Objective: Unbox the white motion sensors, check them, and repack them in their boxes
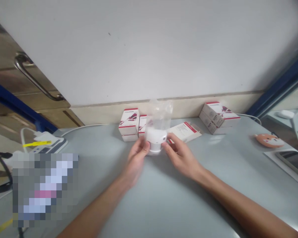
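Grey tabletop [164,198] is backed by a white wall [149,49]. A white device [155,140] in a clear bag [161,114] is gripped between left hand [136,158] and right hand [181,154], both curled round it, just before red-and-white boxes [129,124].

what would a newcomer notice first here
At the middle of the grey table, the left hand and right hand hold a white round device inside a clear plastic bag that stands up above it. Just behind sit red-and-white boxes, with a second stack farther right. An orange animal-face pad lies near the right edge.
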A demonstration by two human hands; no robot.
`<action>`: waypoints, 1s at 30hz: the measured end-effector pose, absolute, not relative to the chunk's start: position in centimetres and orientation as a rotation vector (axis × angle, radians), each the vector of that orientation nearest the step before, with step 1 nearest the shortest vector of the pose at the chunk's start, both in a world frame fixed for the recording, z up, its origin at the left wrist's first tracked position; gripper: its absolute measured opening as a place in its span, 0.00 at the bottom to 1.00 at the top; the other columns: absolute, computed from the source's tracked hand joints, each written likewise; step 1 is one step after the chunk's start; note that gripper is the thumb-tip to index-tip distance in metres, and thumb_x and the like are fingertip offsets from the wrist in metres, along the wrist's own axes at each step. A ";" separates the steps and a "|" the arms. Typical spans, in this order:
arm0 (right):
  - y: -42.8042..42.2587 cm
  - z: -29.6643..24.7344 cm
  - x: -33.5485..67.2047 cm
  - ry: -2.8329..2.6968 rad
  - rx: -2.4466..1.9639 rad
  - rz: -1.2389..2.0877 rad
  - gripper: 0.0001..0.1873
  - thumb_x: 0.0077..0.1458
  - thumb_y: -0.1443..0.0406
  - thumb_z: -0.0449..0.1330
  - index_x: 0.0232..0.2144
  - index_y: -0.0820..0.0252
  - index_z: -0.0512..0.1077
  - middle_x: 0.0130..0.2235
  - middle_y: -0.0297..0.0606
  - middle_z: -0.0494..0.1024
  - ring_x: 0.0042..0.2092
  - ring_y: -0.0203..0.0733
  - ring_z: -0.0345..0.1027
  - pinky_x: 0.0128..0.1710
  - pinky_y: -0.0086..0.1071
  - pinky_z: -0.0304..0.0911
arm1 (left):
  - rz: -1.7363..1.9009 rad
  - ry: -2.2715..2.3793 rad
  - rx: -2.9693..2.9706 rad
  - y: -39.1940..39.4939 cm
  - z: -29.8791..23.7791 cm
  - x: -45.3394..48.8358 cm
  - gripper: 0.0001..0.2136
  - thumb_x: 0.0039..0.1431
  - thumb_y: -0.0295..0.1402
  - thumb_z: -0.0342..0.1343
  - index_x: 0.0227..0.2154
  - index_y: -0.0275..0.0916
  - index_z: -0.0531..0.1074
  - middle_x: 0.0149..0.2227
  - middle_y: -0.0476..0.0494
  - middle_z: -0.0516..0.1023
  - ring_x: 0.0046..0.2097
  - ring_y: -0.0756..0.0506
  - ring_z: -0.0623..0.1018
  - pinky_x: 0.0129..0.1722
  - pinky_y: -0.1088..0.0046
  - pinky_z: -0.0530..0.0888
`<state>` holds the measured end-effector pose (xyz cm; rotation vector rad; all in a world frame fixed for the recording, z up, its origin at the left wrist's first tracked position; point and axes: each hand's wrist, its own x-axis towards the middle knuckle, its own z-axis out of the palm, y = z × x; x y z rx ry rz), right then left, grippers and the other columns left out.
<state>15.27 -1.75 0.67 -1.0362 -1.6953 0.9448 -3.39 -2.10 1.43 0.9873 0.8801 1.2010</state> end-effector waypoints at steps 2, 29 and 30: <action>-1.4 0.9 16.0 -1.822 -1.118 0.812 0.14 0.72 0.55 0.54 0.52 0.56 0.72 0.39 0.37 0.79 0.32 0.40 0.67 0.35 0.34 0.63 | 1.177 0.938 1.143 -1.5 1.3 -4.0 0.21 0.66 0.49 0.63 0.57 0.44 0.76 0.63 0.42 0.77 0.66 0.35 0.72 0.66 0.59 0.67; -0.6 1.1 18.4 -2.340 -1.205 -0.042 0.19 0.71 0.51 0.56 0.48 0.56 0.79 0.59 0.50 0.74 0.56 0.60 0.63 0.56 0.57 0.66 | 0.928 1.048 1.550 -0.4 0.2 -5.7 0.23 0.57 0.40 0.71 0.56 0.44 0.78 0.53 0.39 0.84 0.51 0.34 0.82 0.53 0.57 0.77; -0.7 1.2 18.4 -2.374 -1.202 -0.082 0.20 0.71 0.51 0.56 0.50 0.57 0.79 0.60 0.51 0.73 0.56 0.61 0.62 0.56 0.57 0.66 | 0.904 1.064 1.558 -0.4 0.1 -5.8 0.23 0.56 0.40 0.72 0.54 0.44 0.79 0.51 0.39 0.84 0.50 0.34 0.82 0.53 0.56 0.77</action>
